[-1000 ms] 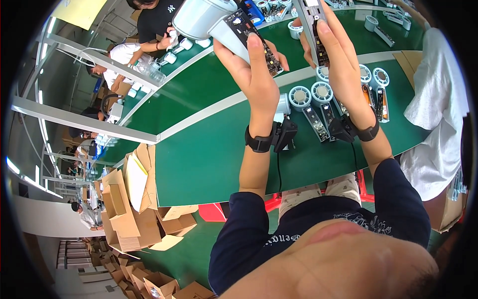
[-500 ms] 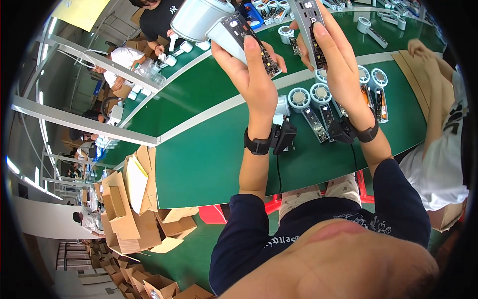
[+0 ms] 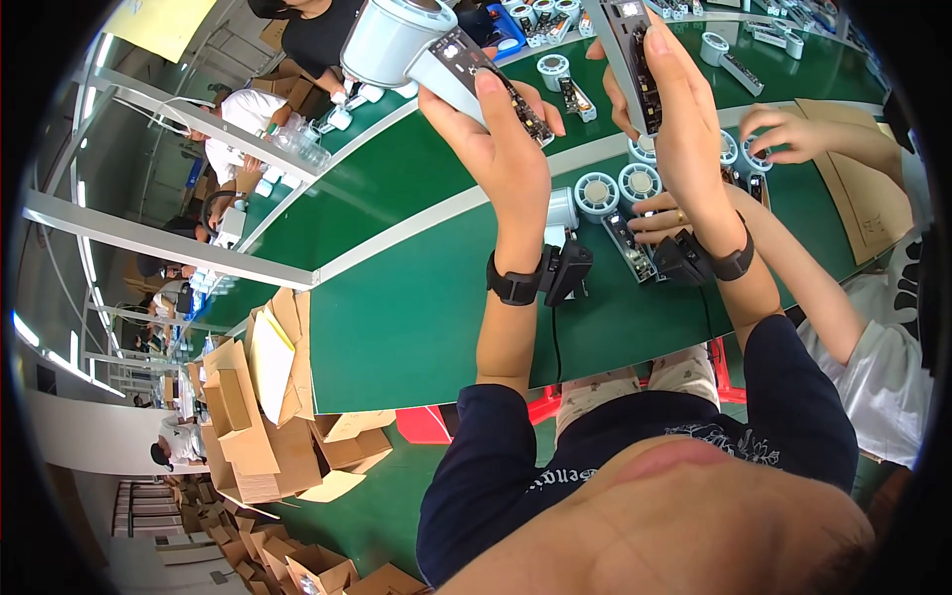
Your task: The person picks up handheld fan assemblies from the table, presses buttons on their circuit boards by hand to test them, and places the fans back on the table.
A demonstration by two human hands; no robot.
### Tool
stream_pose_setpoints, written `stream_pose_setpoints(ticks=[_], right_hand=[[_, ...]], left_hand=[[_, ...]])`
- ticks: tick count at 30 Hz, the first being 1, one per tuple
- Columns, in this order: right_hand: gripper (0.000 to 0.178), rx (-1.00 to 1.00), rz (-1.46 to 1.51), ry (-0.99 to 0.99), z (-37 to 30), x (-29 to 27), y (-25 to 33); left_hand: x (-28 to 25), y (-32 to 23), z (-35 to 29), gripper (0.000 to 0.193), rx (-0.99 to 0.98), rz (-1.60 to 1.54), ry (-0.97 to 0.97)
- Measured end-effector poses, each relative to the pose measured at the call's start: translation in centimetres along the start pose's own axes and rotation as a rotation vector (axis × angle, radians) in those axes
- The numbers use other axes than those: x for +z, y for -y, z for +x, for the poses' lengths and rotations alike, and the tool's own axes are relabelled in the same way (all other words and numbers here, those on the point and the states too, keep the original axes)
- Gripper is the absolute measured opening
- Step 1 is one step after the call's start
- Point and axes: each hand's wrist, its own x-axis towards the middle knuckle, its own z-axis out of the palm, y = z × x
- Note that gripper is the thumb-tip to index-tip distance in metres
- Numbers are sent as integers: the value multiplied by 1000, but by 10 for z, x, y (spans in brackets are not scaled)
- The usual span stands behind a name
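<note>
Green table (image 3: 416,332), cardboard boxes (image 3: 245,441) at left; left hand (image 3: 508,149) curled round white device (image 3: 394,50), right hand (image 3: 686,124) gripping grey device (image 3: 622,74).

I wear a dark navy T-shirt (image 3: 645,415) with short sleeves, white lettering (image 3: 565,477) and a white floral print (image 3: 749,451) across the chest, above pale trousers (image 3: 597,400) with a small darker pattern. My left hand (image 3: 510,164) and right hand (image 3: 684,139) are ungloved, and each wrist has a black strap (image 3: 514,289) carrying a boxy black module (image 3: 568,268) with a thin black cable (image 3: 556,342).
</note>
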Motion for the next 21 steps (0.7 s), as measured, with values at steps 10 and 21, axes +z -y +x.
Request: stream_pose_setpoints(ticks=[10, 21], right_hand=[[41, 741, -657, -558, 19, 60, 43], [41, 823, -591, -428, 7, 54, 46]], left_hand=[[-2, -4, -2, 45, -14, 21, -4], [11, -2, -8, 30, 42, 155, 23]])
